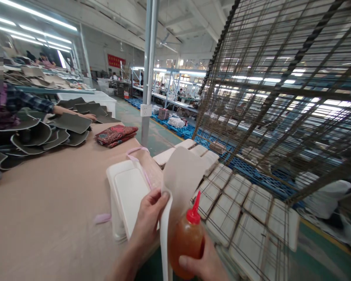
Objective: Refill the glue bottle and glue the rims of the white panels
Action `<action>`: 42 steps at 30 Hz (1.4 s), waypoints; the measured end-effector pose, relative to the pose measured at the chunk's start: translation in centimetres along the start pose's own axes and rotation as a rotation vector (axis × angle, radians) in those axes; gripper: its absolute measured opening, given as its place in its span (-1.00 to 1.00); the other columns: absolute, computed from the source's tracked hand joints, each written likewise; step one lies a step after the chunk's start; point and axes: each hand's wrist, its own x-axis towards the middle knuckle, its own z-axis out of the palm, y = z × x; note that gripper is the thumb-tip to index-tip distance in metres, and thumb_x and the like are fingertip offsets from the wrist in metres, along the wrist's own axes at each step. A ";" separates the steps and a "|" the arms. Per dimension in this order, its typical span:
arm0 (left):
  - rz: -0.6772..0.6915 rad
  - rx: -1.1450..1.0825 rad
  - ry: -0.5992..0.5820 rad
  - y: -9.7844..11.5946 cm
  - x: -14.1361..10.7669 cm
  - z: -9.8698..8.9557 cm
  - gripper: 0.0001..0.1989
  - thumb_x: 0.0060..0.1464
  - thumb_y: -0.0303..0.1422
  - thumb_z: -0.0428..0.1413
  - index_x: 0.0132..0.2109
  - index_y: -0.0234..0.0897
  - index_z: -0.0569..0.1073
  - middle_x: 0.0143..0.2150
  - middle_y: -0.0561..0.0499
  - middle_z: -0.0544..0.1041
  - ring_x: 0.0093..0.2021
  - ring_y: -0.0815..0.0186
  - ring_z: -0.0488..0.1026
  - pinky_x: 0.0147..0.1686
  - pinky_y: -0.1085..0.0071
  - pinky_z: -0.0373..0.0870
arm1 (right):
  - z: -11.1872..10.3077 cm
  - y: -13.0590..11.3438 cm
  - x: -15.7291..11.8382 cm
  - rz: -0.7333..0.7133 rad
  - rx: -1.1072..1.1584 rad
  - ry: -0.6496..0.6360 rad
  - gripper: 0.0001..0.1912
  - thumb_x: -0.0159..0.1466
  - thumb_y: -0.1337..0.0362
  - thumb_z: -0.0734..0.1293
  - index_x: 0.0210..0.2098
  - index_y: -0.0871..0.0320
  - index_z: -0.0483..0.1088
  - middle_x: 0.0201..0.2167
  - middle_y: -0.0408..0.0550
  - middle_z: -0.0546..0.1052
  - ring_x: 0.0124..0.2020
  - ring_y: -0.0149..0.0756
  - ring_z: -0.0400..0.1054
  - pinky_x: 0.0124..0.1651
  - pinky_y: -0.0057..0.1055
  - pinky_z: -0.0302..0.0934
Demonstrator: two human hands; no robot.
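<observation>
Fingers of the left hand (pixel 148 212) pinch a bent pale sheet (pixel 181 171); the right hand (pixel 206 259) grips a red-tipped bottle (pixel 187 238) beside it, most fingers apparently hidden behind.

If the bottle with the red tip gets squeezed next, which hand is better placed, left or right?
Probably the right hand: it holds the bottle, whose red tip points up. The left hand grips the edge of the pale sheet, so it isn't free.
</observation>
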 end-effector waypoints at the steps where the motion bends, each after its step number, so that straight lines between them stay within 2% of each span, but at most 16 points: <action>1: -0.002 0.036 -0.028 -0.5 -0.3 0.3 -0.69 -0.12 -0.23 0.27 -0.22 -0.32 0.54 -0.42 0.01 0.54 -0.46 0.38 0.43 -0.42 0.52 0.34 | 0.2 0.0 0.4 -0.022 -0.087 0.052 -0.15 -0.29 0.00 0.54 -0.02 0.07 0.28 -0.20 -0.03 0.54 -0.17 -0.07 0.42 -0.10 -0.26 0.27; 6: 0.096 0.252 -0.085 -2.2 -0.9 1.2 -0.77 -0.13 -0.25 0.27 -0.39 -0.35 0.55 -0.40 0.00 0.52 -0.39 0.34 0.41 -0.42 0.54 0.30 | 1.8 -0.4 1.3 -0.074 -0.275 0.208 -0.53 0.09 -0.14 0.27 -0.20 0.07 0.42 -0.21 0.02 0.54 -0.13 -0.05 0.40 0.01 -0.17 0.23; 10: 0.099 0.109 0.118 -0.4 -0.1 -0.8 -0.72 -0.12 -0.18 0.23 -0.31 -0.31 0.50 -0.51 0.06 0.48 -0.52 0.37 0.38 -0.49 0.50 0.31 | 1.7 -0.1 -0.1 -0.058 -0.162 0.113 -0.31 -0.17 -0.04 0.49 -0.09 0.08 0.34 -0.27 -0.04 0.54 -0.26 -0.13 0.42 -0.15 -0.30 0.28; 14: 0.418 0.210 0.386 4.3 0.1 -7.6 -0.58 -0.14 -0.25 0.22 -0.08 -0.22 0.40 -0.24 0.05 0.53 -0.28 0.29 0.47 -0.24 0.43 0.40 | 0.6 1.2 -0.6 -0.002 0.085 0.010 -0.26 -0.26 0.05 0.54 -0.12 0.11 0.31 -0.27 -0.04 0.53 -0.28 -0.20 0.40 -0.23 -0.34 0.25; 16: 0.587 0.496 0.571 6.1 -0.9 -12.3 -0.59 -0.08 -0.27 0.14 -0.03 -0.20 0.39 -0.09 0.03 0.50 -0.09 0.24 0.43 -0.08 0.40 0.35 | 0.3 2.1 -0.1 -0.005 0.093 0.049 -0.25 -0.26 0.07 0.55 -0.10 0.11 0.29 -0.26 -0.04 0.53 -0.27 -0.20 0.39 -0.20 -0.31 0.24; 18: 0.627 0.948 0.802 6.8 -2.2 -17.2 -0.65 0.04 -0.29 0.02 -0.01 -0.18 0.43 0.03 0.02 0.45 0.05 0.16 0.35 0.09 0.28 0.24 | 0.4 2.9 0.6 0.002 0.075 0.055 -0.25 -0.26 0.07 0.54 -0.11 0.11 0.28 -0.30 -0.05 0.53 -0.30 -0.19 0.39 -0.21 -0.29 0.23; 21: 0.639 1.445 0.781 5.7 -3.3 -24.0 -0.58 0.07 -0.38 -0.12 0.05 -0.24 0.41 0.15 -0.07 0.37 0.13 0.09 0.30 0.16 0.17 0.15 | 1.0 4.0 1.5 0.014 0.041 0.040 -0.27 -0.26 0.05 0.54 -0.14 0.13 0.28 -0.33 -0.03 0.52 -0.33 -0.18 0.38 -0.24 -0.27 0.23; 23: 0.440 1.626 0.650 4.3 -3.1 -27.4 -0.52 0.03 -0.35 -0.13 0.08 -0.37 0.38 0.14 -0.21 0.38 0.11 0.01 0.33 0.14 0.08 0.16 | 1.4 4.6 2.0 0.023 0.016 0.040 -0.26 -0.25 0.06 0.54 -0.13 0.14 0.26 -0.35 -0.03 0.52 -0.35 -0.18 0.37 -0.24 -0.27 0.23; 25: 0.216 1.597 0.594 3.2 -2.4 -29.0 -0.42 0.05 -0.26 -0.14 0.19 -0.43 0.24 0.10 -0.25 0.42 0.10 -0.01 0.35 0.10 0.04 0.20 | 1.8 5.1 2.4 0.016 -0.019 0.050 -0.19 -0.25 0.08 0.54 -0.05 0.16 0.21 -0.34 -0.02 0.52 -0.34 -0.17 0.38 -0.22 -0.27 0.22; 27: 0.176 1.520 0.592 2.9 -1.7 -28.2 -0.31 0.01 -0.14 -0.07 0.23 -0.46 0.17 0.10 -0.28 0.42 0.15 -0.04 0.29 0.13 0.01 0.15 | 2.2 5.6 2.9 -0.009 -0.067 0.068 -0.10 -0.25 0.10 0.53 0.02 0.17 0.15 -0.29 0.02 0.52 -0.30 -0.14 0.39 -0.19 -0.26 0.23; 29: 0.289 1.453 0.608 3.3 -1.5 -24.9 -0.30 -0.12 -0.09 0.06 0.14 -0.42 0.29 0.13 -0.30 0.38 0.23 -0.10 0.17 0.19 -0.03 0.01 | 2.8 5.9 3.4 -0.041 -0.128 0.107 -0.06 -0.26 0.10 0.52 0.06 0.21 0.11 -0.20 0.07 0.51 -0.23 -0.10 0.39 -0.12 -0.25 0.22; 32: 0.264 1.059 0.325 3.5 -1.8 -17.3 -0.37 -0.08 -0.09 0.10 0.14 -0.22 0.32 0.10 -0.15 0.43 0.15 0.03 0.28 0.17 0.07 0.11 | 4.4 6.2 4.2 -0.088 -0.221 0.205 0.00 -0.24 0.11 0.50 0.12 0.22 0.05 -0.01 0.15 0.42 -0.04 -0.06 0.34 0.03 -0.26 0.17; 34: 0.154 0.852 0.022 2.8 -1.8 -12.3 -0.17 -0.25 -0.18 0.25 0.23 -0.19 0.23 0.13 -0.14 0.40 0.15 0.01 0.27 0.18 0.09 0.11 | 5.6 6.1 4.8 -0.114 -0.272 0.238 0.05 -0.23 0.10 0.50 0.18 0.19 0.00 0.08 0.15 0.35 0.06 -0.03 0.27 0.08 -0.26 0.14; 36: 0.095 0.693 -0.108 1.4 -1.4 -8.8 0.01 -0.39 -0.29 0.33 0.28 -0.20 0.15 0.17 -0.14 0.35 0.20 -0.02 0.21 0.22 0.09 0.03 | 6.6 5.9 5.2 -0.109 -0.314 0.250 0.05 -0.16 0.10 0.48 0.23 0.14 -0.05 0.10 0.13 0.35 0.05 -0.02 0.29 0.07 -0.22 0.16; 39: 0.066 0.424 -0.124 -0.6 -0.3 -6.8 -0.04 -0.31 -0.28 0.32 0.28 -0.24 0.15 0.13 -0.15 0.36 0.17 -0.01 0.23 0.18 0.14 0.12 | 6.5 5.9 5.3 -0.139 -0.266 0.221 0.11 -0.13 0.07 0.48 0.27 0.10 -0.14 0.06 0.13 0.38 -0.01 -0.02 0.35 0.07 -0.19 0.17; 42: 0.036 0.201 -0.124 -2.0 0.8 -7.0 0.02 -0.29 -0.22 0.33 0.30 -0.25 0.06 0.05 -0.14 0.40 0.03 0.04 0.37 0.02 0.19 0.32 | 4.6 6.4 4.7 -0.196 0.055 0.252 0.12 -0.17 0.04 0.53 0.25 -0.01 -0.10 0.17 0.08 0.27 0.13 -0.10 0.24 0.07 -0.28 0.18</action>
